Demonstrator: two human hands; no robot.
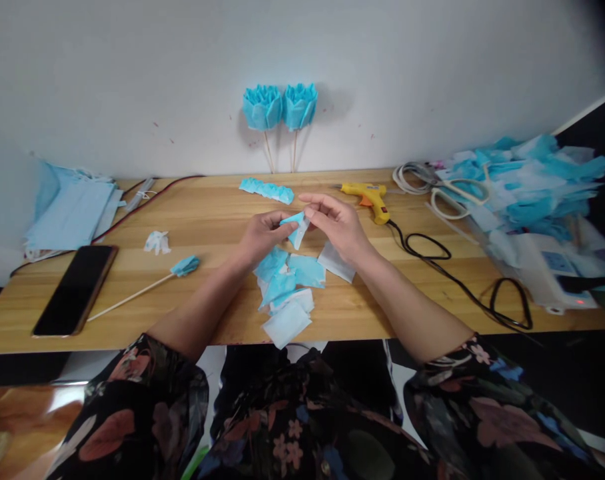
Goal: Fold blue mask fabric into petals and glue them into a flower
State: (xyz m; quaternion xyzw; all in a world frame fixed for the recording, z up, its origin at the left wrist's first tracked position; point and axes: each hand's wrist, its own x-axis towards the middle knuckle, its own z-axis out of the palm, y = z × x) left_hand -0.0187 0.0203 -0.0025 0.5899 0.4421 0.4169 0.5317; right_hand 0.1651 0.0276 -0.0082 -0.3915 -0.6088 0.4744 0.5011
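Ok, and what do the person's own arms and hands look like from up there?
The left hand and right hand are ungloved, with no watch or bracelet visible. The forearms are bare. The left sleeve and right sleeve are loose and black, printed with flowers in pinks and blues.

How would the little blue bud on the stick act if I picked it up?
The bud probably feels light: it looks like thin, wrapped sheet. Its stick is slim and straight, so likely stiff but maybe snappable. With the blue bulk at one end, it might dip bud-first.
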